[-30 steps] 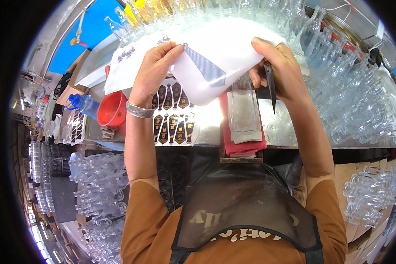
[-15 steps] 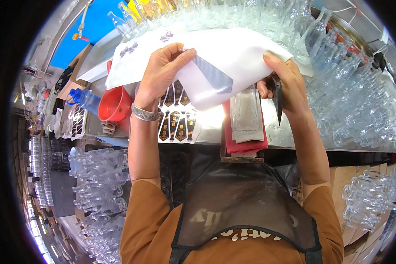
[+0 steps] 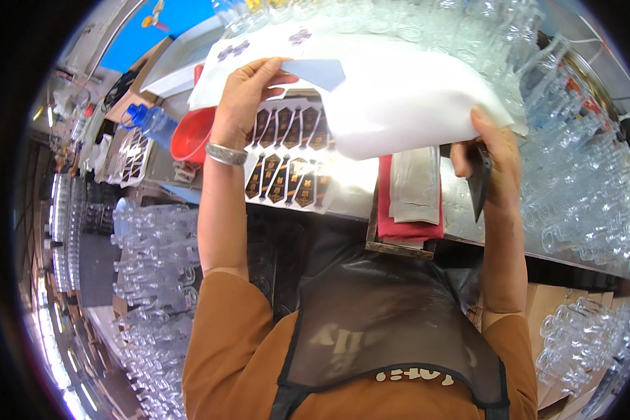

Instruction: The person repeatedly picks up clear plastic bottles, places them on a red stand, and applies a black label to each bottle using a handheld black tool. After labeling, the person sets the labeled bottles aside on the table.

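Between thumb and fingers, my left hand (image 3: 243,94) pinches a pale grey-blue tie-shaped sticker (image 3: 318,71). Its wide end still overlaps the large white sheet (image 3: 406,105), so I cannot tell whether they touch. My right hand (image 3: 498,157) is closed on the sheet's right edge. The same hand also holds a dark, flat, pointed tool (image 3: 479,183), its tip toward me. On the table below lies a sheet of black and gold tie-shaped stickers (image 3: 287,178). Another white sheet with dark printed patterns (image 3: 232,50) rests behind my left hand.
A shallow box (image 3: 399,248) holds a red cloth (image 3: 407,228) and a clear flat packet (image 3: 414,185). At the left stand a red cup (image 3: 192,134) and a blue-capped bottle (image 3: 150,124). Many clear glass bottles (image 3: 574,168) crowd the back and right; more bottles (image 3: 154,273) are at lower left.
The tie-shaped sticker was lying against the white sheet; my left hand has lifted it away up and left. My right hand has moved right and down with the sheet and tool.
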Demonstrator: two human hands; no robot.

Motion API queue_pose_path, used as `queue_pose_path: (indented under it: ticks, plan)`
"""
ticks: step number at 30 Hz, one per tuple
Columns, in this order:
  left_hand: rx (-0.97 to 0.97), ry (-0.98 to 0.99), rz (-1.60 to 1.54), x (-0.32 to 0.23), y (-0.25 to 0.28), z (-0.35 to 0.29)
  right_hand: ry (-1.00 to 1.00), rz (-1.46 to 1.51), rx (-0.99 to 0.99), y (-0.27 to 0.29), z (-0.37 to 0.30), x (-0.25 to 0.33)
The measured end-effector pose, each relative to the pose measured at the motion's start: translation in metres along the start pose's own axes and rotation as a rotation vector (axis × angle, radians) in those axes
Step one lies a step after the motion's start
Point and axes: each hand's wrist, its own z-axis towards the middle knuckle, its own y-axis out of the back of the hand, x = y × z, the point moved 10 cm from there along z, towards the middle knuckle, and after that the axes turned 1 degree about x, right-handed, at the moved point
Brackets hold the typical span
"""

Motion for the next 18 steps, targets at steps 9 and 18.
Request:
queue_pose_path:
  ticks: [9, 18]
  plan:
    - [-0.167, 0.199, 0.221, 0.064, 0.158, -0.015, -0.079, 0.191, -0.038, 0.013, -0.01, -0.019]
    - [0.047, -0.062, 0.938, 0.099, 0.114, -0.083, -0.107, 0.223, -0.029, 0.025, -0.009, -0.038]
